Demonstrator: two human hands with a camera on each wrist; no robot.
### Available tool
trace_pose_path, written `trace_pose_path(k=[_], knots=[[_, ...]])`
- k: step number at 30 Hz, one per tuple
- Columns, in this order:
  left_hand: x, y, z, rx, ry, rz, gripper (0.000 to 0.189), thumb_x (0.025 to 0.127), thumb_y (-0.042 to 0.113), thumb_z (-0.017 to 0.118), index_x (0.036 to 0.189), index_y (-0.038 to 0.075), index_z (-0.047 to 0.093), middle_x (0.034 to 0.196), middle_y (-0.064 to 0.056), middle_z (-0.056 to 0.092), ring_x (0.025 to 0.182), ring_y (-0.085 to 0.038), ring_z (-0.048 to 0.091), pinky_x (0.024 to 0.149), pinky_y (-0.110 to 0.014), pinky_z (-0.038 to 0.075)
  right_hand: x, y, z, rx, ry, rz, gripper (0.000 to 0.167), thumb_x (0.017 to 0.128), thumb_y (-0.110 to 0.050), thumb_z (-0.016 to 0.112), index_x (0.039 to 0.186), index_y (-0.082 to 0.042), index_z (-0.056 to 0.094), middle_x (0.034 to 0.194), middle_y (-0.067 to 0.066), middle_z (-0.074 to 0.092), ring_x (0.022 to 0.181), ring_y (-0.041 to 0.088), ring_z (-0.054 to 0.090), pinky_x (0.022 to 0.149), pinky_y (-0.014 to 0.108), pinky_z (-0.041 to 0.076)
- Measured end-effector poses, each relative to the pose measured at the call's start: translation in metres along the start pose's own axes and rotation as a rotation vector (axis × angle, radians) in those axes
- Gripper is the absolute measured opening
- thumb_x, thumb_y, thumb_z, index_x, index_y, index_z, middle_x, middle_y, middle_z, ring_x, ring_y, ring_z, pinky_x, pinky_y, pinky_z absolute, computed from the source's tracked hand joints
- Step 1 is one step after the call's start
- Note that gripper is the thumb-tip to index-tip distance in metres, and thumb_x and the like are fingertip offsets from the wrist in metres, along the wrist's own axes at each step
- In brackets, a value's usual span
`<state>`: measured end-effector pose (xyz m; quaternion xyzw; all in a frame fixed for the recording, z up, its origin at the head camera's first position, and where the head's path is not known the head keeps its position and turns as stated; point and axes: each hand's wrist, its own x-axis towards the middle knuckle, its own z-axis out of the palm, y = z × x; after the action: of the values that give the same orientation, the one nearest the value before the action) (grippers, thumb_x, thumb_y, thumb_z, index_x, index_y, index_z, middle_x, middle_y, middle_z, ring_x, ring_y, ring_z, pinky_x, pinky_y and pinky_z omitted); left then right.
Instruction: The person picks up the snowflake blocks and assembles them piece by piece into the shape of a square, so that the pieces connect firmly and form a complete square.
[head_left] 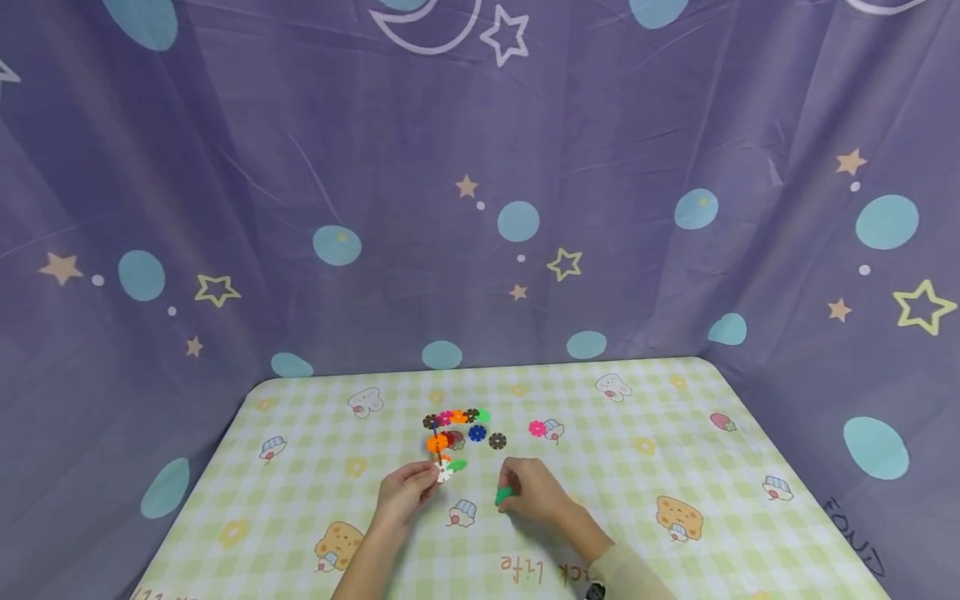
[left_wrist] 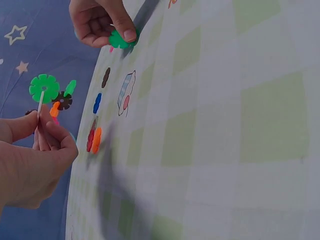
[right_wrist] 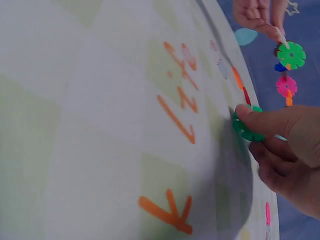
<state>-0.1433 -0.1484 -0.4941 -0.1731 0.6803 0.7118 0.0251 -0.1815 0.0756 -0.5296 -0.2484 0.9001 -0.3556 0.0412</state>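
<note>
My left hand (head_left: 405,496) pinches a white notched snowflake disc (head_left: 444,472) between thumb and fingers. A light green disc (right_wrist: 291,55) is joined to the white one. More linked discs continue as a chain beyond, with a pink disc (right_wrist: 286,86) and a brown disc (left_wrist: 62,100) among them; the left fingers hide part of it. To the right, my right hand (head_left: 536,492) holds a darker green disc (right_wrist: 242,131) between thumb and curled fingers, low over the tablecloth and apart from the chain.
Loose on the checked tablecloth (head_left: 600,500) lie a blue disc (head_left: 477,433), a brown disc (head_left: 498,441) and a pink disc (head_left: 537,428). An orange disc (left_wrist: 97,140) and a red disc (left_wrist: 90,140) lie nearer the left hand. A purple curtain (head_left: 420,308) hangs behind the table.
</note>
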Motion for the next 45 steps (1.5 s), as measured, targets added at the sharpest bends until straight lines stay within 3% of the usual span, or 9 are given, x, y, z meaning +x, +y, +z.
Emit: trace_pose_path(k=[6,14,18,25,38,45], knots=[[0.001,-0.002,0.004,-0.015,-0.010,-0.003,0.033,0.087,0.005,0.066,0.114,-0.014,0.059,0.084,-0.002,0.067,0.072,-0.008,0.060,0.072,-0.024,0.056,-0.005,0.006,-0.006,0.321,-0.034,0.093,0.020,0.071,-0.014,0.082,0.085,-0.010,0.068,0.073,-0.002,0.064,0.062,0.003,0.055,0.058,0.017,0.050],[0.000,-0.002,0.006,-0.009,-0.045,0.005,0.032,0.087,0.005,0.066,0.112,-0.013,0.060,0.080,0.002,0.068,0.071,-0.006,0.060,0.070,-0.023,0.055,-0.005,0.000,-0.015,0.647,0.055,0.268,0.024,0.081,-0.010,0.075,0.100,0.004,0.070,0.083,0.013,0.074,0.068,0.019,0.070,0.067,0.031,0.060],[-0.002,0.000,0.008,0.009,-0.068,0.003,0.029,0.087,0.004,0.065,0.110,-0.013,0.061,0.079,0.003,0.069,0.071,-0.007,0.060,0.070,-0.023,0.055,-0.003,-0.009,-0.018,0.772,0.119,0.339,0.029,0.081,-0.007,0.074,0.105,0.008,0.068,0.087,0.015,0.075,0.069,0.018,0.072,0.072,0.035,0.061],[-0.007,0.005,0.015,0.024,-0.093,0.004,0.031,0.087,0.005,0.067,0.111,-0.013,0.061,0.082,0.001,0.072,0.069,-0.007,0.061,0.067,-0.022,0.054,-0.001,-0.025,-0.019,0.930,0.192,0.400,0.033,0.082,-0.004,0.072,0.109,0.012,0.065,0.089,0.015,0.075,0.064,0.012,0.071,0.070,0.029,0.060],[-0.016,0.017,0.019,0.072,-0.094,0.011,0.029,0.087,0.002,0.065,0.109,-0.016,0.060,0.081,-0.003,0.072,0.067,-0.008,0.061,0.062,-0.021,0.053,-0.003,-0.030,-0.018,0.998,0.208,0.426,0.032,0.083,-0.001,0.071,0.109,0.015,0.063,0.084,0.010,0.075,0.062,0.010,0.070,0.068,0.028,0.060],[-0.012,0.009,0.020,0.099,-0.090,0.038,0.029,0.085,0.005,0.068,0.106,-0.014,0.062,0.076,-0.001,0.071,0.065,-0.007,0.062,0.060,-0.019,0.053,-0.003,-0.025,-0.016,0.987,0.201,0.443,0.031,0.082,-0.001,0.071,0.108,0.014,0.064,0.085,0.010,0.075,0.062,0.010,0.069,0.067,0.028,0.060]])
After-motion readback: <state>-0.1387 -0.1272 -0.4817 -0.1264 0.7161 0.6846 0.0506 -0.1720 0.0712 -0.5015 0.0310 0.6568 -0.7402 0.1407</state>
